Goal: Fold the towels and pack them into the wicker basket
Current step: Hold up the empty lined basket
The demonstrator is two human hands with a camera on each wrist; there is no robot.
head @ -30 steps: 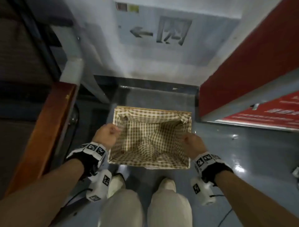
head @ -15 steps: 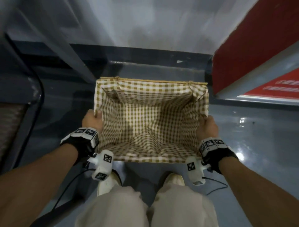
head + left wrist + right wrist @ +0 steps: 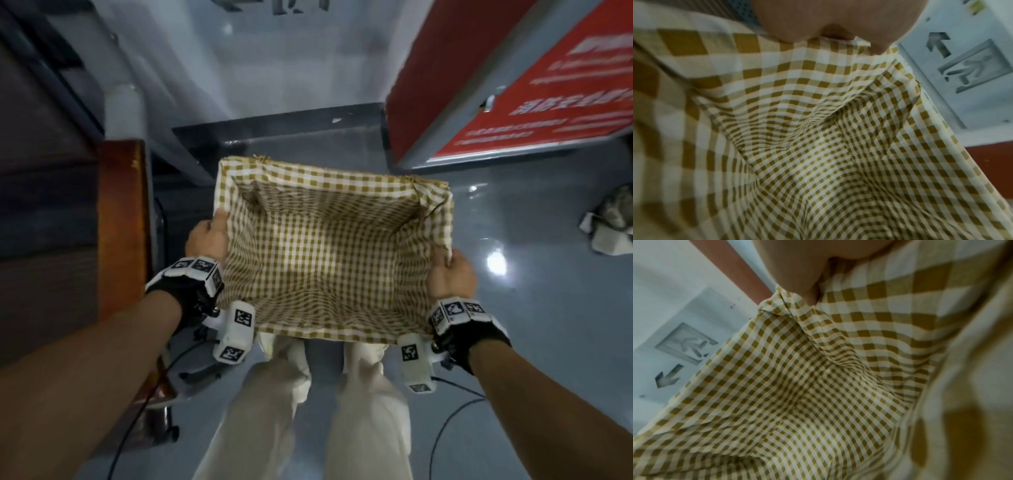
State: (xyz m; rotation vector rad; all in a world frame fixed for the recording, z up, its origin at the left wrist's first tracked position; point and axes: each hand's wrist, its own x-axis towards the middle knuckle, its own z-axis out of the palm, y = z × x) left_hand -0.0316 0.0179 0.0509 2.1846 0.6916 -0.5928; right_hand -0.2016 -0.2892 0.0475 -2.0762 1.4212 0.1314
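Floor [image 3: 534, 308]: grey, glossy, bright light spots reflected at right.
On floor, right edge: crumpled pale cloth [image 3: 608, 228], well apart from the rest.
On floor, near side: black cables [image 3: 445, 428] trailing past cream trouser legs [image 3: 274, 411].
Far end: dark skirting [image 3: 274, 128] at foot of pale wall.
Right: red panel [image 3: 479, 68] standing on floor.

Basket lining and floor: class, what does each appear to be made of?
basket lining: seems thin woven cotton, matte; mustard-and-cream gingham that creases and sags between both hands.
floor: hard, glossy grey, perhaps tile or coated concrete; it mirrors bright lights.
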